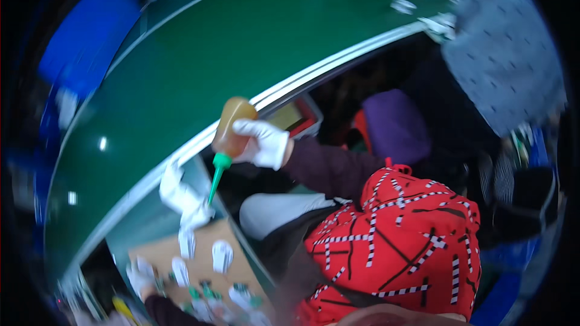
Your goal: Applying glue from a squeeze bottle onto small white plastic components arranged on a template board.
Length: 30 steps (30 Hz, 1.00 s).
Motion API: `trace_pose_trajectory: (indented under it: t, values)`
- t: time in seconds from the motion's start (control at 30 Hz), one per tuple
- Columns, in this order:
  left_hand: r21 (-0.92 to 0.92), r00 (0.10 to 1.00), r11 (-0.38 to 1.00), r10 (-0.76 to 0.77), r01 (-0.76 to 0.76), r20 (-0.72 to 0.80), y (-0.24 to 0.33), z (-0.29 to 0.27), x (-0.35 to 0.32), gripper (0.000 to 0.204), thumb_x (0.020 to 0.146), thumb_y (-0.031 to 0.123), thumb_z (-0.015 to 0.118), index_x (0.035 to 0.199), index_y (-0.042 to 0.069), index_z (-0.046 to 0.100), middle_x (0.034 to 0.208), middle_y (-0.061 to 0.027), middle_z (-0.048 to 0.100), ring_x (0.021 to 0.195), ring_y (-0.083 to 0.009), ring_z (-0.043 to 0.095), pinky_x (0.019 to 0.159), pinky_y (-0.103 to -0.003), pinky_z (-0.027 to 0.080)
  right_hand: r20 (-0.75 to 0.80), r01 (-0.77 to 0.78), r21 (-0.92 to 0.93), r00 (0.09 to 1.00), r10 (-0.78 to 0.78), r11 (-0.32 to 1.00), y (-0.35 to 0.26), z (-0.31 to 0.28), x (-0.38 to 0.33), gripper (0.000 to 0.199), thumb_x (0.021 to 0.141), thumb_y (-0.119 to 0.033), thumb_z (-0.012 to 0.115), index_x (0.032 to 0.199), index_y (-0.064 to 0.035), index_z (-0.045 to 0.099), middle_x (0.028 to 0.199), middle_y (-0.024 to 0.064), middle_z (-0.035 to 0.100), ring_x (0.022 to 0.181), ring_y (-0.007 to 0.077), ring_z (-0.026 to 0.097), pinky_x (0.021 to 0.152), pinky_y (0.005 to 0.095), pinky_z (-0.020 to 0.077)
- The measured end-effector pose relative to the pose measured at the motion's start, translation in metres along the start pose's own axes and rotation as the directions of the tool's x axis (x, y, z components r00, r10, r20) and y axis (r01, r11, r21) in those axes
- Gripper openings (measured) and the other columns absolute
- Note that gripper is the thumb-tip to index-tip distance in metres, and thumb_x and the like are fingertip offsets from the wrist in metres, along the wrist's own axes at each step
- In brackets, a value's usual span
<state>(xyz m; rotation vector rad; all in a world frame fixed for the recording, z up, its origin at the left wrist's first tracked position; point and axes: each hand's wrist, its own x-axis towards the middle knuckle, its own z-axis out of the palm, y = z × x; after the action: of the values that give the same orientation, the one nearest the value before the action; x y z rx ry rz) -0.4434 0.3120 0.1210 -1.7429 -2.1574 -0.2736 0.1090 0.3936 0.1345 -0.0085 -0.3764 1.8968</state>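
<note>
While my gloved right hand [264,142] grips the amber squeeze bottle [232,128], its green nozzle [217,175] tilted down over the crumpled white cloth [181,196], I'd squeeze gently; my left hand [140,274] rests on the cardboard sheet [208,247], fingers blurred beyond telling.

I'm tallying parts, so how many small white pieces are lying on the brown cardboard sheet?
3 clear ones on the cardboard sheet: upper-left white piece, upper-right white piece, lower-left white piece. More white and green bits crowd the sheet's near edge, too blurred to count.
</note>
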Motion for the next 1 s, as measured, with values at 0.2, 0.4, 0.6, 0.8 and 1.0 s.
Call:
trace_pose_trajectory:
  t: [0.2,0.4,0.6,0.8,1.0]
  values:
    - [0.329,0.797,0.83,0.54,-0.45,-0.273,0.083,-0.134,-0.144,0.04,0.077,0.034,0.046,0.097,0.001,0.058,0.1,-0.0219,0.057,0.093,-0.0331,0.056,0.079,-0.037,0.046,0.093,0.078,-0.012,0.993,-0.077,0.997,-0.129,0.043,-0.124,0.042,0.082,-0.016,0.059,0.117,-0.0027,0.039,0.111,0.0154,0.052,0.104,0.0305,0.052,0.087,0.0483,0.0447]
    - [0.194,0.634,0.8,0.576,-0.568,-0.517,0.181,-0.15,-0.181,0.041,0.076,0.035,0.047,0.092,0.0,0.06,0.095,-0.0219,0.059,0.09,-0.0344,0.057,0.076,-0.039,0.047,0.068,0.207,-0.081,0.977,-0.202,0.975,-0.205,0.072,-0.21,0.04,0.082,-0.016,0.056,0.115,-0.0017,0.04,0.107,0.0171,0.053,0.099,0.0318,0.055,0.081,0.0452,0.049]
    - [-0.096,0.601,0.753,0.433,-0.65,-0.672,0.252,-0.111,-0.165,0.038,0.076,0.033,0.049,0.093,0.0,0.059,0.094,-0.0211,0.058,0.088,-0.0356,0.057,0.074,-0.042,0.046,0.042,0.231,-0.079,0.973,-0.228,0.97,-0.221,0.063,-0.221,0.038,0.082,-0.016,0.057,0.113,-0.0019,0.042,0.105,0.0172,0.054,0.097,0.0309,0.057,0.08,0.0434,0.0507]
    - [-0.367,0.608,0.61,0.246,-0.702,-0.755,0.325,-0.053,-0.164,0.036,0.076,0.031,0.052,0.094,0.0,0.058,0.093,-0.0203,0.057,0.086,-0.0369,0.056,0.073,-0.046,0.045,0.014,0.133,-0.014,0.991,-0.133,0.991,-0.214,0.04,-0.224,0.037,0.082,-0.014,0.057,0.114,-0.0031,0.041,0.107,0.0165,0.053,0.097,0.03,0.057,0.08,0.0454,0.0502]
    - [-0.447,0.588,0.518,0.14,-0.73,-0.797,0.364,-0.052,-0.149,0.034,0.076,0.03,0.053,0.094,0.001,0.057,0.091,-0.0195,0.056,0.084,-0.0372,0.055,0.071,-0.047,0.044,0.059,0.082,-0.025,0.995,-0.081,0.996,-0.215,0.067,-0.247,0.038,0.082,-0.013,0.057,0.113,0.0019,0.042,0.108,0.0195,0.054,0.099,0.0302,0.056,0.086,0.0431,0.0467]
